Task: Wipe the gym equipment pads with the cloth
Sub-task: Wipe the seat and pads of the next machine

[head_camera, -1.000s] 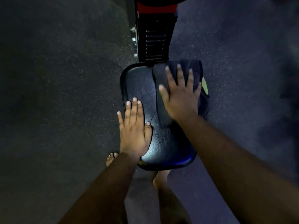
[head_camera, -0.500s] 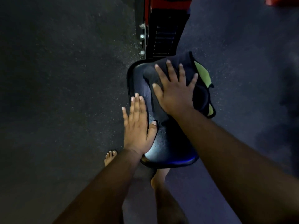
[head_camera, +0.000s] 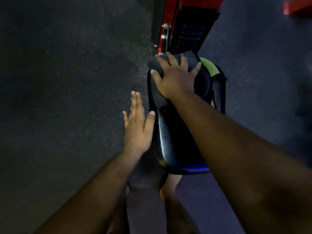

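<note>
A glossy black seat pad [head_camera: 170, 142] lies below me in the middle of the view. A dark cloth [head_camera: 201, 81] with a yellow-green patch at its right side covers the pad's far end. My right hand [head_camera: 175, 76] presses flat on the cloth with fingers spread, reaching the pad's far left corner. My left hand [head_camera: 137, 127] is beside the pad's left edge with fingers straight, and its thumb touches the rim.
A red and black machine frame [head_camera: 168, 27] with bolts and a slatted panel rises just beyond the pad. Another red part [head_camera: 297, 7] shows at the top right. Dark speckled rubber floor [head_camera: 67, 98] surrounds the pad. My bare feet stand under the pad's near end.
My right hand has slid the cloth up and left to the pad's far corner. My left hand has come off the pad surface to its left edge.
</note>
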The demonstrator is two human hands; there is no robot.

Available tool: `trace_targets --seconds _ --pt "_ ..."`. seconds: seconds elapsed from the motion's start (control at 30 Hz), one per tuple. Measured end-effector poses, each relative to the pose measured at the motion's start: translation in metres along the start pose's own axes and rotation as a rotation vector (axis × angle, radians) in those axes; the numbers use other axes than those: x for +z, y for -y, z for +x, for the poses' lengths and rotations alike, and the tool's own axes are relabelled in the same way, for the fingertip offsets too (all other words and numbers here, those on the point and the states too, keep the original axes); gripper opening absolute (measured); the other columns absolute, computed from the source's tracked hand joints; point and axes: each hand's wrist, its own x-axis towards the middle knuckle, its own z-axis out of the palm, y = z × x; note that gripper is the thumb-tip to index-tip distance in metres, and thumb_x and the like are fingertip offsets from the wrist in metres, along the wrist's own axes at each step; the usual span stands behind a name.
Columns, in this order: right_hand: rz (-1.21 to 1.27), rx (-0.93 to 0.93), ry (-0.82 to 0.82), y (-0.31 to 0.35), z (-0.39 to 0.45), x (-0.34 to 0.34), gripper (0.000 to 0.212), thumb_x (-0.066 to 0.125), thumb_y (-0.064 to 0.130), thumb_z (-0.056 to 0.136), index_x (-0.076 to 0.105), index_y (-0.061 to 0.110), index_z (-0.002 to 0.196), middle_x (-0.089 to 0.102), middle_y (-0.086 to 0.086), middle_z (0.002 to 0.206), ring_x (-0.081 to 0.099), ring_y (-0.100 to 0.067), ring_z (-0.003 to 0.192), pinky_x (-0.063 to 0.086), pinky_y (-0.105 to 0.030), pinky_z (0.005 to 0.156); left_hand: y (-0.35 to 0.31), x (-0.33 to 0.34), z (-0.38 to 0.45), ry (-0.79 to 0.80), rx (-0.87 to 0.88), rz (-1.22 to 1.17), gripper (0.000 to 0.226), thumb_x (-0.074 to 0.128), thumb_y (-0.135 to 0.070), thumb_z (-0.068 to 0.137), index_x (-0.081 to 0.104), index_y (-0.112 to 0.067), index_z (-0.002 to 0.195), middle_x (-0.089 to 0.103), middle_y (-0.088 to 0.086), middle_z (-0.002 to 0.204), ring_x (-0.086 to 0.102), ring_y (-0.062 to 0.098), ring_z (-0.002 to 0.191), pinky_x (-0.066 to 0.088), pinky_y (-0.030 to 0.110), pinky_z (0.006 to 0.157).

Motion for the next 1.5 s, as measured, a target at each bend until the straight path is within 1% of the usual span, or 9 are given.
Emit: trace_targets --seconds 0.2,0.33,0.53,0.77,0.87,1.0,1.13,1.33,1.5 --pt "-0.07 -0.408 0.024 0.007 -0.159 0.019 0.055 0.044 0.056 0.093 0.054 0.038 0.143 0.026 0.004 0.169 0.011 -0.031 0.158 0.004 -0.075 0.116 0.002 -0.024 -0.013 0.013 -0.014 0.045 0.078 0.017 -0.059 0.096 0.0 -0.023 0.164 -0.008 -0.012 0.17 -0.007 -0.001 0.154 -0.006 0.047 0.127" --pt "-0.123 -0.564 0.132 -0.057 -0.228 0.021 0.066 0.044 0.07 0.094 0.036 0.045 0.155 0.025 0.006 0.169 0.019 -0.025 0.157 0.011 -0.071 0.119 -0.003 -0.021 -0.029 0.083 0.002 0.086 0.078 0.016 -0.061 0.095 -0.002 -0.027 0.163 -0.012 -0.016 0.169 -0.008 -0.002 0.154 -0.007 0.049 0.127" --pt "0.037 0.175 0.076 -0.074 -0.116 0.004 0.076 0.026 0.081 0.091 0.003 0.054 0.158 -0.006 0.009 0.172 -0.008 -0.031 0.158 -0.006 -0.082 0.109 -0.007 0.0 -0.034 0.128 0.052 0.133 0.078 0.018 -0.062 0.096 -0.003 -0.028 0.163 -0.012 -0.015 0.169 -0.01 -0.001 0.155 -0.009 0.048 0.127" --pt "-0.042 -0.35 0.053 -0.043 -0.252 0.031 0.062 0.044 0.069 0.095 0.045 0.042 0.15 0.029 0.006 0.167 0.02 -0.024 0.157 0.008 -0.073 0.118 -0.032 0.014 -0.019 0.05 0.068 0.116 0.076 0.018 -0.055 0.097 0.003 -0.023 0.164 -0.01 -0.01 0.17 -0.01 0.002 0.155 -0.005 0.051 0.127" --pt "-0.009 -0.182 0.048 -0.095 -0.242 0.028 0.078 0.043 0.083 0.085 0.027 0.053 0.156 0.019 0.008 0.17 0.018 -0.024 0.157 0.011 -0.078 0.114 -0.039 0.023 -0.011 0.086 0.13 0.229 0.077 0.02 -0.055 0.098 0.003 -0.021 0.164 -0.01 -0.007 0.171 -0.01 0.006 0.156 -0.005 0.055 0.126" --pt "0.257 0.127 0.108 -0.121 -0.154 0.009 0.08 0.039 0.086 0.084 0.005 0.064 0.153 -0.014 0.021 0.169 -0.016 -0.025 0.157 0.019 -0.08 0.109 -0.043 0.043 0.007 0.085 0.221 0.492 0.076 0.018 -0.055 0.1 0.003 -0.016 0.164 -0.013 -0.003 0.171 -0.015 0.013 0.157 -0.009 0.061 0.123" --pt "0.357 0.218 0.071 -0.126 -0.066 -0.01 0.074 0.036 0.083 0.088 0.005 0.063 0.153 -0.016 0.021 0.168 -0.011 -0.031 0.157 0.036 -0.074 0.105 -0.041 0.053 0.015 0.015 0.252 0.625 0.076 0.02 -0.054 0.101 0.005 -0.014 0.163 -0.008 0.0 0.172 -0.013 0.016 0.157 -0.01 0.064 0.122" --pt "0.278 0.198 0.081 -0.098 -0.208 0.008 0.071 0.029 0.078 0.094 0.01 0.054 0.158 -0.007 0.013 0.172 -0.001 -0.033 0.157 0.044 -0.069 0.102 -0.045 0.049 0.015 -0.006 0.263 0.514 0.075 0.024 -0.049 0.101 0.004 -0.011 0.163 -0.006 0.004 0.172 -0.009 0.018 0.158 -0.003 0.064 0.123" --pt "0.228 0.205 0.078 -0.112 -0.14 0.01 0.07 0.022 0.081 0.092 0.001 0.059 0.156 -0.013 0.013 0.171 -0.008 -0.034 0.157 0.018 -0.075 0.115 -0.039 0.052 0.014 -0.043 0.29 0.521 0.078 0.023 -0.05 0.101 0.002 -0.007 0.162 -0.005 0.008 0.172 -0.008 0.021 0.158 -0.01 0.065 0.121"
